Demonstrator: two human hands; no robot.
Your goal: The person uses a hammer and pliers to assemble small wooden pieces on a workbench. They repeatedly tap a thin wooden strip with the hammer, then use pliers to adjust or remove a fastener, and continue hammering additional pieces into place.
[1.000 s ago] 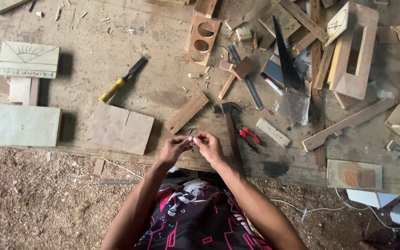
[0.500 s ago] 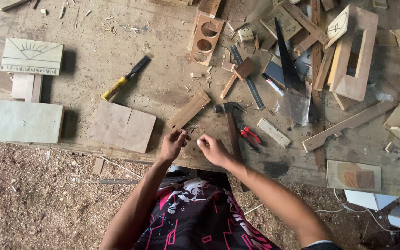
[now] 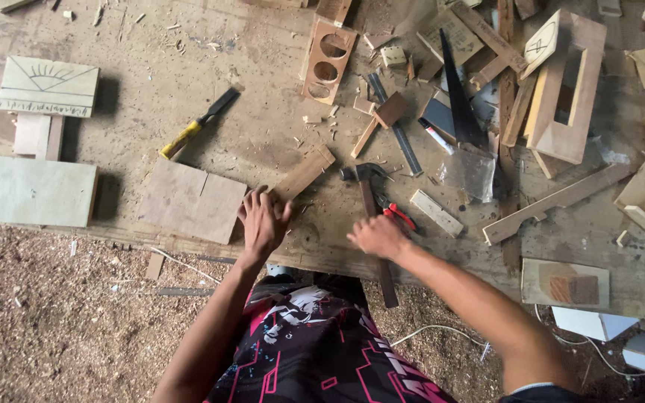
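A woodworking shop: the scarred wooden worktop (image 3: 188,52) carries a steel claw hammer (image 3: 367,186), a yellow-handled chisel (image 3: 197,125) and pale timber offcuts (image 3: 554,201), above a sawdust-covered floor (image 3: 54,313).

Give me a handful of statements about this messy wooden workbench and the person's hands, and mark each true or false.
1. The left hand rests on the end of a short narrow wooden block. True.
2. The right hand lies over the wooden handle of a claw hammer. True.
3. The yellow-handled chisel is gripped in the left hand. False: it lies alone on the bench, up and away from both hands.
4. The wooden piece with two round holes sits at the near edge beside the person's lap. False: it lies at the far side of the bench.
5. Red-handled pliers lie just beside the hammer handle. True.
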